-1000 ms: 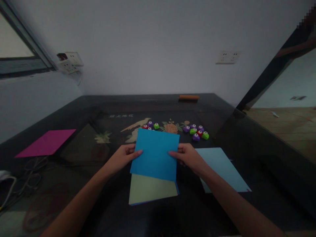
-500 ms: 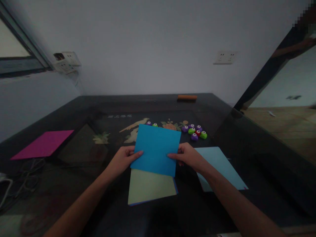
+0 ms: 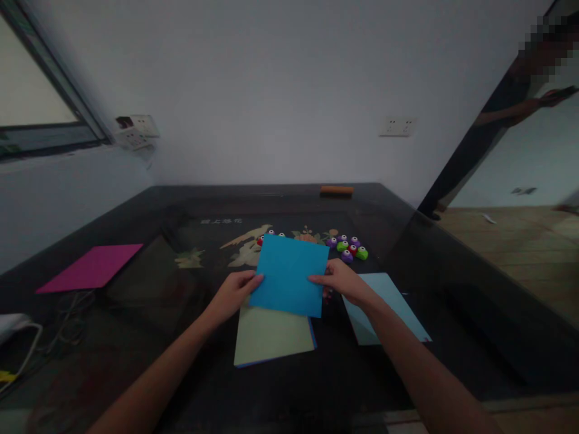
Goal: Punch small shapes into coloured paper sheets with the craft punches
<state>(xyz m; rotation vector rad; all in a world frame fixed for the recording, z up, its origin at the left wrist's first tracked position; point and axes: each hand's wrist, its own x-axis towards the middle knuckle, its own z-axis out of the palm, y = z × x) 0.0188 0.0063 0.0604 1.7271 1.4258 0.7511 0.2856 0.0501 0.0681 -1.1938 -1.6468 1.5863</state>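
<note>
A square sheet of blue paper (image 3: 290, 276) is held up in front of me, slightly tilted. My left hand (image 3: 239, 290) pinches its left edge, thumb on the front. My right hand (image 3: 341, 279) grips the right edge the same way, with its other fingers behind the sheet. Below and partly covered by it lies a stack of paper (image 3: 275, 337), pale yellow on top with a blue edge showing. To the right, partly under my right forearm, rests a light blue sheet (image 3: 395, 301).
Several small purple, green and red eyeball toys (image 3: 346, 247) sit behind the paper, a few half hidden by it. A magenta sheet (image 3: 93, 267) and a white cable (image 3: 34, 343) lie left. An orange-brown stick (image 3: 336, 190) is at the back. A person (image 3: 493, 126) stands at right.
The view has shifted a little. Both hands still hold the blue sheet, which has hardly moved over the stack. The person at the right shows more, a dark object in one hand.
</note>
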